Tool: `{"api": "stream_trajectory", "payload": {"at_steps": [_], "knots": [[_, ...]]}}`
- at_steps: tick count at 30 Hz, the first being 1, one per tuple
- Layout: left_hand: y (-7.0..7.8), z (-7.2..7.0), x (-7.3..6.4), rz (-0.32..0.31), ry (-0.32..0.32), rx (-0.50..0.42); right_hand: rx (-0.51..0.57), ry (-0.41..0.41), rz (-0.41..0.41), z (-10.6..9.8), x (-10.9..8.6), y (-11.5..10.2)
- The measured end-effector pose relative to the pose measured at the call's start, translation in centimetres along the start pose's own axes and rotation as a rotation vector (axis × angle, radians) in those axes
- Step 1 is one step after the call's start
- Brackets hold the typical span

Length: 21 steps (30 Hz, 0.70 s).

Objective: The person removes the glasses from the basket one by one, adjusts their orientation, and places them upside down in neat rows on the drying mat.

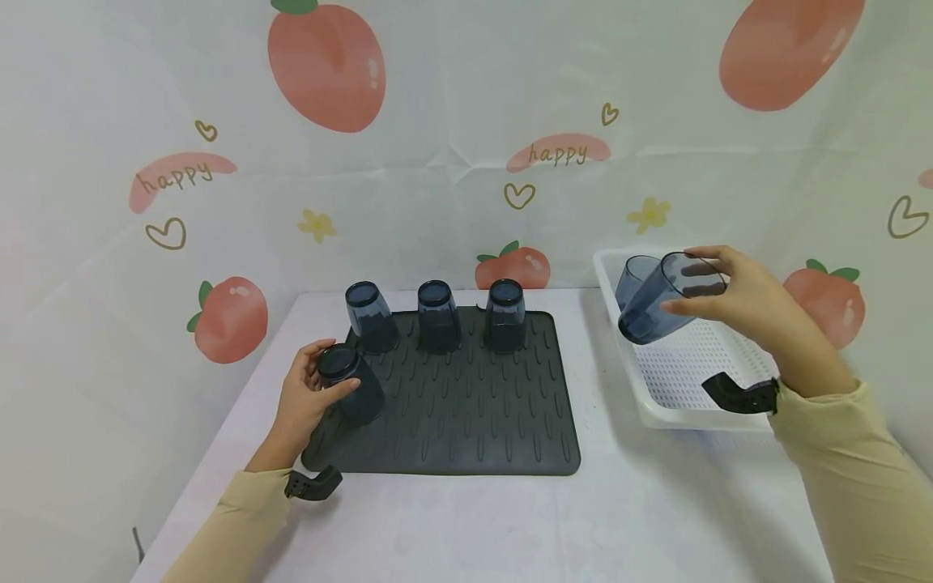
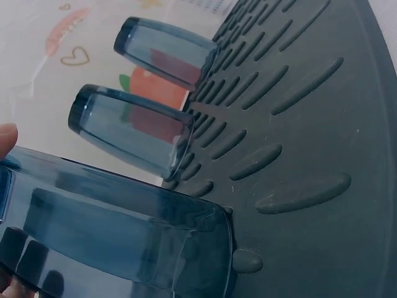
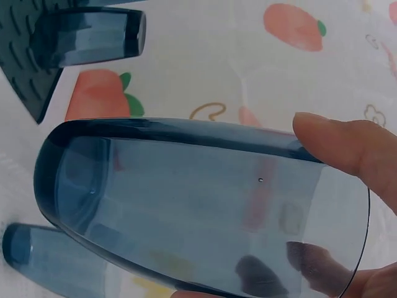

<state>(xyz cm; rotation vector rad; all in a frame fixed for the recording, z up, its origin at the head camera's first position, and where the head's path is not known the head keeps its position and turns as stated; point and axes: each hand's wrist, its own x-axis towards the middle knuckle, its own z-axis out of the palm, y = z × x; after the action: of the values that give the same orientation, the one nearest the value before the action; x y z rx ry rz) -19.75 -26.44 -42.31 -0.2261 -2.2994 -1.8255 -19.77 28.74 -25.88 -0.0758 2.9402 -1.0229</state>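
My left hand [image 1: 300,398] grips an upside-down blue drinking glass [image 1: 366,397] at the front left of a dark ridged drying mat [image 1: 466,421]. In the left wrist view, the rim of this glass [image 2: 136,230] is down at the mat. Over the white basket [image 1: 685,419], my right hand [image 1: 751,300] holds another blue glass [image 1: 647,312] near its rim, tilted with the mouth up toward the hand. The right wrist view shows the thumb [image 3: 335,139] on the side of that glass [image 3: 180,198], with fingers seen through it.
Along the mat's back edge stand three upside-down glasses: a left one [image 1: 373,324], a middle one [image 1: 439,324] and a right one [image 1: 506,324]. One more glass [image 1: 631,271] is inside the basket at its back left. A patterned cloth [image 1: 452,97] hangs behind the white table [image 1: 466,526].
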Motion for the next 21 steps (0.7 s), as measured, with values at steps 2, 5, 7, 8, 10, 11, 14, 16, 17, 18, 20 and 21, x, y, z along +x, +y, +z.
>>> {"api": "stream_trajectory", "payload": {"at_steps": [2,5,7,8,10,11,14,16,17,18,20,21], "knots": [[0.1,0.0,0.0,0.008,0.001,0.008,0.017,0.016,-0.006,0.1,-0.1,-0.1],[0.1,-0.1,0.0,0.020,0.007,0.007,0.047,0.049,-0.023,0.5,-0.1,-0.2],[0.1,-0.3,0.1,0.036,0.011,0.005,0.057,0.075,-0.033,0.8,0.0,-0.2],[0.1,-0.4,0.2,0.044,0.013,0.004,0.067,0.084,-0.038,1.0,0.0,-0.2],[0.2,-0.5,0.4,0.064,0.020,-0.008,0.083,0.102,-0.045,1.4,0.0,-0.3],[0.3,-0.6,0.5,0.077,0.024,-0.009,0.090,0.108,-0.049,1.6,0.0,-0.4],[1.0,-0.8,0.7,0.107,0.041,-0.015,0.146,0.102,-0.062,2.1,-0.2,-0.6],[1.6,-0.9,0.7,0.125,0.052,-0.020,0.165,0.102,-0.069,2.4,-0.3,-0.8],[2.0,-0.9,0.7,0.132,0.056,-0.025,0.177,0.100,-0.071,2.6,-0.4,-1.0],[2.5,-0.9,0.7,0.138,0.059,-0.027,0.179,0.101,-0.071,2.7,-0.4,-1.1],[3.4,-0.9,0.7,0.155,0.064,-0.040,0.184,0.106,-0.070,3.0,-0.5,-1.3],[4.0,-0.9,0.7,0.162,0.067,-0.041,0.183,0.108,-0.074,3.2,-0.5,-1.4]]}}
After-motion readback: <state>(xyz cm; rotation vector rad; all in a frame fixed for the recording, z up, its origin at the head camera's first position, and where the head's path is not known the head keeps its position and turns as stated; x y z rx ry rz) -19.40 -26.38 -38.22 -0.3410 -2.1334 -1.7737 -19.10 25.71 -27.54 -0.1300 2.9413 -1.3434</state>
